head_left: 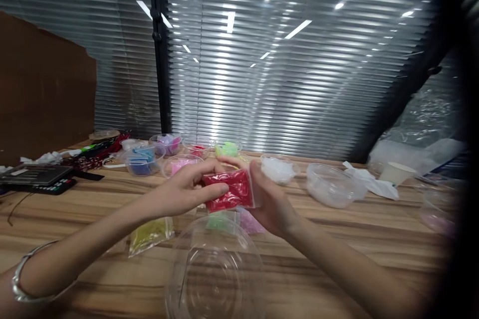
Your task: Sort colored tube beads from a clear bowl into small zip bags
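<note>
A small clear bag of red material (pixel 234 189) is held up between both hands above the wooden table. My left hand (pixel 190 184) grips its left side, thumb across the front. My right hand (pixel 271 204) holds the bag's right edge, its fingers partly hidden behind it. Just below and nearer to me stands a clear round bowl (pixel 215 279) with nothing visible in it. A bag of yellow material (pixel 151 234) lies left of the bowl. Behind the bowl are a green bag (pixel 221 221) and a pink-purple bag (pixel 250 221).
Clear bowls with blue (pixel 141 162), purple, pink, green and white contents (pixel 277 169) line the back. Another clear bowl (pixel 333 187), white paper (pixel 374 182) and a cup (pixel 396 173) are at right. A dark device (pixel 37 179) and cords lie left, near a brown panel (pixel 45 89).
</note>
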The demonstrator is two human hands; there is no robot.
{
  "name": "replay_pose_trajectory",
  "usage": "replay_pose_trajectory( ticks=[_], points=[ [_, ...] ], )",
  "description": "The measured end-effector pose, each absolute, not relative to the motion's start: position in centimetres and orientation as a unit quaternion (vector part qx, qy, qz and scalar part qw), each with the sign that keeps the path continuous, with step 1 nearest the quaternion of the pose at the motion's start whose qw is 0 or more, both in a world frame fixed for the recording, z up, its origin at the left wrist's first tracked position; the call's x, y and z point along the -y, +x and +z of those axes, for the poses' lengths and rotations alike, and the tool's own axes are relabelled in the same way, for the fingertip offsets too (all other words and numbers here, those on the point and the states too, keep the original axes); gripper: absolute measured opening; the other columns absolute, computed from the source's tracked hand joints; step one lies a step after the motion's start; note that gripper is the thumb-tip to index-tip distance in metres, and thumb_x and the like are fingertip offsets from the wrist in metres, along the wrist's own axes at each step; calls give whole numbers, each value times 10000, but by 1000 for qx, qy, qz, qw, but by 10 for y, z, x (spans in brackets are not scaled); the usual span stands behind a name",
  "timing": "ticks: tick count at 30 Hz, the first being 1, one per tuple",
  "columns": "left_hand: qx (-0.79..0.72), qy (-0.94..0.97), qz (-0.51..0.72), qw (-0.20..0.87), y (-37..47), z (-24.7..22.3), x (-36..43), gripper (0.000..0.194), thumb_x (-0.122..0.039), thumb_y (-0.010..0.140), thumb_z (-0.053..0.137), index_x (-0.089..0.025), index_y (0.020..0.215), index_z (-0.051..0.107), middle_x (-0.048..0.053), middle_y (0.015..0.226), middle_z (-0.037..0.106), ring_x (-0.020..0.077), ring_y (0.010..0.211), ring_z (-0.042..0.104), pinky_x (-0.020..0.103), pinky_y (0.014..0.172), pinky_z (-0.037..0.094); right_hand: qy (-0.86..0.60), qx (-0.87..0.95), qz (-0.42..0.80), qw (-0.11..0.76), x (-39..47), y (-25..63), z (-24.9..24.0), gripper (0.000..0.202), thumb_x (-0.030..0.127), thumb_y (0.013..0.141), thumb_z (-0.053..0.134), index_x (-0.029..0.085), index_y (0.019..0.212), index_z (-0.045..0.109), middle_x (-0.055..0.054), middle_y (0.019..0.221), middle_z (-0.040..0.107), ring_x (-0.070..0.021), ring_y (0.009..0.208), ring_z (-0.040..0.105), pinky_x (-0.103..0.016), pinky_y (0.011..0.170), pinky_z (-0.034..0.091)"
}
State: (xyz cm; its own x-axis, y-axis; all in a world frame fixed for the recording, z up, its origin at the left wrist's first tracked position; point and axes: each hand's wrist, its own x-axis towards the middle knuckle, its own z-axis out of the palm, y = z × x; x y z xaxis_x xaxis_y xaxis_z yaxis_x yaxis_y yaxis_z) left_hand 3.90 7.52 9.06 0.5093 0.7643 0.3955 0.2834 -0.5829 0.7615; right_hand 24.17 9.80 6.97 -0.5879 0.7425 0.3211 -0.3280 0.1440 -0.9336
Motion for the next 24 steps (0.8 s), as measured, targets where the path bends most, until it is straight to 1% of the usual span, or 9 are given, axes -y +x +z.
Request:
replay_pose_trajectory(
  ticks=[3, 5, 10, 13, 17, 18, 20, 22, 24],
  points=[
    [-313, 831, 373, 269, 35, 95, -83, 172, -364, 965, 677, -230, 1044, 604, 42, 1044, 683, 183, 906, 676, 275, 681, 547, -121, 557, 730, 377, -95, 242, 85, 755, 789, 849, 627, 276, 1401, 571, -116, 1439, 603, -282, 1161, 668, -462, 960, 551],
    [-313, 814, 424, 247, 40, 95, -85, 213, -366, 945, 710, -237, 1033, 566, 36, 1048, 694, 193, 919, 681, 313, 732, 558, -115, 526, 740, 403, -90, 240, 95, 769, 726, 833, 709, 276, 1437, 555, -115, 1496, 573, -294, 1205, 660, -473, 1004, 538],
    [-324, 769, 550, -5, 58, 103, -85, 180, -336, 901, 774, -246, 963, 632, 38, 1107, 698, 256, 1129, 592, 465, 1008, 480, -142, 478, 719, 483, -83, 228, 117, 735, 720, 954, 523, 185, 1456, 565, -146, 1243, 734, -309, 1162, 694, -478, 993, 538],
    [-312, 764, 562, -58, 61, 112, -91, 213, -408, 855, 819, -260, 933, 686, 50, 1206, 663, 283, 1230, 537, 478, 1052, 474, -137, 489, 701, 500, -89, 220, 126, 678, 724, 966, 469, 186, 1332, 661, -130, 1052, 777, -286, 984, 741, -442, 877, 570],
    [-233, 727, 640, 94, 67, 122, -101, 543, -731, 781, 746, -325, 1139, 703, 67, 1341, 618, 319, 1383, 485, 459, 1095, 502, -123, 495, 701, 499, -102, 205, 133, 450, 504, 1014, 494, 163, 879, 755, -84, 784, 746, -174, 664, 683, -290, 646, 538],
    [-211, 702, 667, 134, 71, 125, -103, 618, -828, 847, 562, -337, 1208, 666, 68, 1345, 631, 306, 1372, 519, 459, 1111, 498, -115, 492, 702, 503, -105, 201, 135, 455, 428, 1023, 468, 156, 773, 733, -74, 717, 719, -150, 593, 642, -267, 597, 512],
    [-190, 633, 714, 233, 80, 131, -103, 705, -797, 983, 196, -305, 1224, 638, 84, 1315, 663, 272, 1272, 619, 441, 1062, 539, -93, 482, 701, 517, -108, 193, 139, 508, 331, 1015, 413, 167, 586, 630, -46, 596, 643, -116, 497, 556, -233, 519, 453],
    [-187, 558, 747, 309, 90, 137, -102, 731, -776, 997, 159, -264, 1122, 664, 83, 1209, 703, 234, 1052, 710, 353, 832, 612, -76, 474, 700, 529, -109, 187, 143, 557, 315, 1003, 380, 194, 466, 469, -15, 482, 532, -99, 420, 463, -212, 441, 372],
    [-223, 518, 739, 369, 99, 140, -99, 692, -768, 993, 246, -238, 1019, 691, 55, 1028, 730, 141, 650, 660, 255, 485, 497, -71, 470, 701, 532, -107, 184, 144, 585, 328, 1000, 362, 215, 427, 330, 12, 398, 409, -89, 348, 348, -204, 374, 281]
  ],
)
